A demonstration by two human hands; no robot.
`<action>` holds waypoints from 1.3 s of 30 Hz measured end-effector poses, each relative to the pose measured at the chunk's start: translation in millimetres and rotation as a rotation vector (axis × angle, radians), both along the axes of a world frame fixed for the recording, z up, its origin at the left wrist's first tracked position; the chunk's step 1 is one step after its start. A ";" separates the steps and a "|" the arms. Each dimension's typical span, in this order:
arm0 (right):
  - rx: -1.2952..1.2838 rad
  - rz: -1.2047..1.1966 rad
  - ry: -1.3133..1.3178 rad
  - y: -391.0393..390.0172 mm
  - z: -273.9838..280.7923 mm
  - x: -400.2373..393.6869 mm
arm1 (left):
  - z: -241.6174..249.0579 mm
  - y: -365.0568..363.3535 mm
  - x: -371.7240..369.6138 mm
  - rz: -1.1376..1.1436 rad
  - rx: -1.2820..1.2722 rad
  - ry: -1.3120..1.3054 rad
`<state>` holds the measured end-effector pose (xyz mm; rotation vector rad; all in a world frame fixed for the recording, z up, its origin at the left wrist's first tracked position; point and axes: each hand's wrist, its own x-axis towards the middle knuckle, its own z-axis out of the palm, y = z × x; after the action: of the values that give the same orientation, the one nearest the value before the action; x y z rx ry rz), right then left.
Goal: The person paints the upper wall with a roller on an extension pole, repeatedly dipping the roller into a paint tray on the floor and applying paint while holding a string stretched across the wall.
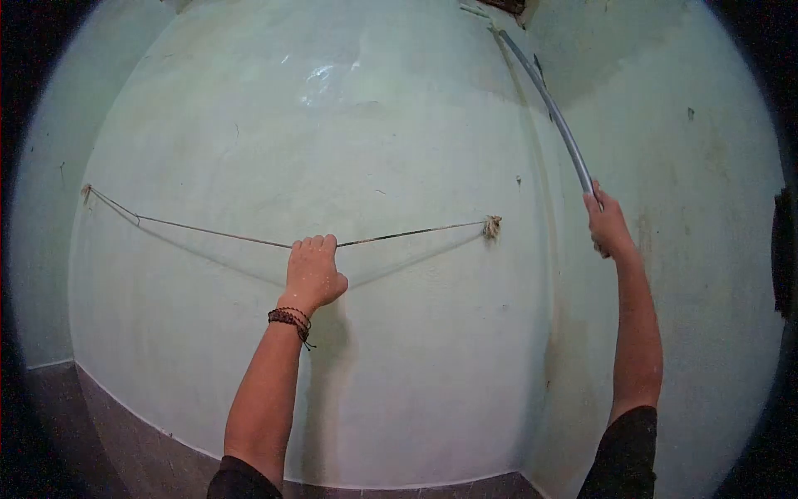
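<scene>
A thin cord [208, 230] runs across the pale wall, fixed at the far left and tied in a frayed knot [492, 227] on the right. My left hand [314, 270] is closed over the middle of the cord, which dips there; a dark braided bracelet [289, 318] is round that wrist. Raised at the right, my right hand [609, 223] grips the lower end of a long grey pole [559, 121]. The pole reaches up and leftward to the top corner, where its far end is close to a light strip; whether they touch is unclear.
The pale green front wall [399, 349] meets a side wall [690, 291] at the right and another at the left. A dark opening or object [505, 5] shows at the top corner. A dark object [783, 254] is at the right edge. Brownish wall base [141, 420] runs along the bottom.
</scene>
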<state>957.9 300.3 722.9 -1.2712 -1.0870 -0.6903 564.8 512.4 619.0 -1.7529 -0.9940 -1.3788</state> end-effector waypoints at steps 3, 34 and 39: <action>0.019 -0.010 -0.162 -2.7 67.6 -0.4 | 1.0 0.2 -0.9 0.013 0.004 0.013; -0.043 -0.013 -0.201 -24.8 86.7 -37.5 | 2.3 -8.7 0.4 0.054 -0.062 0.031; 0.069 -0.163 -0.293 15.7 55.7 0.9 | -0.1 -6.5 -0.7 0.034 -0.024 0.026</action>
<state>958.8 316.0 778.6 -1.2335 -1.1921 -1.0546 564.1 506.0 619.0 -1.7589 -1.0255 -1.3245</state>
